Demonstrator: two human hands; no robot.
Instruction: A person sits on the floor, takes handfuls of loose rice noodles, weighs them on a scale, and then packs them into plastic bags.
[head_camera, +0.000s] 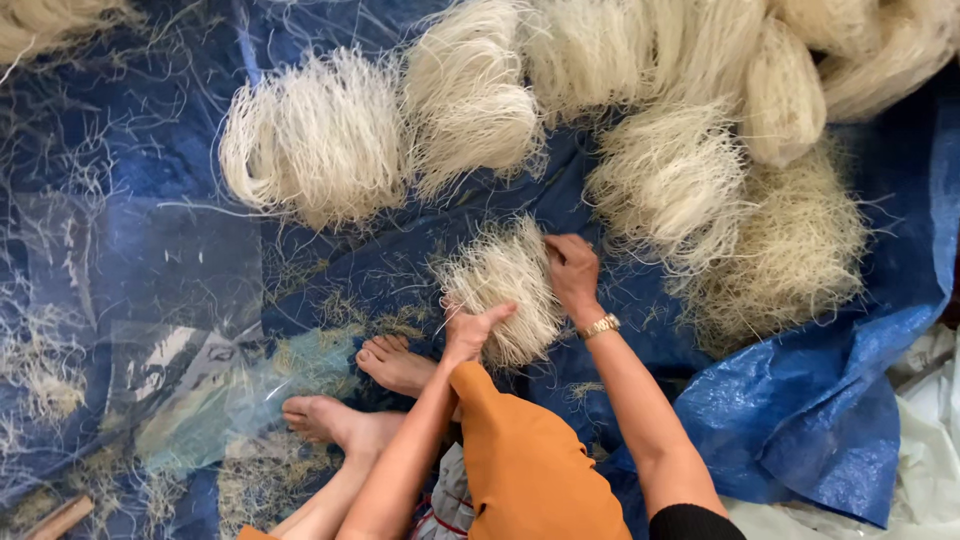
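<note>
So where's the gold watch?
In the head view, the gold wristwatch sits on the right wrist, just below the right hand gripping the small noodle bundle.

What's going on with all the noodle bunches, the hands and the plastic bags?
Left hand: gripping the small noodle bundle from below.
Right hand: holding the bundle's right side.
Noodle bundles: folded, lying loose on the blue tarp.
Clear plastic bags: flat, empty.
Gold wristwatch: on the right wrist.

Your left hand (470, 330) and right hand (572, 272) flank the noodle bundle (505, 285) on the tarp (800, 420). Further bundles (600, 110) lie beyond; plastic bags (170, 330) lie left.
</note>
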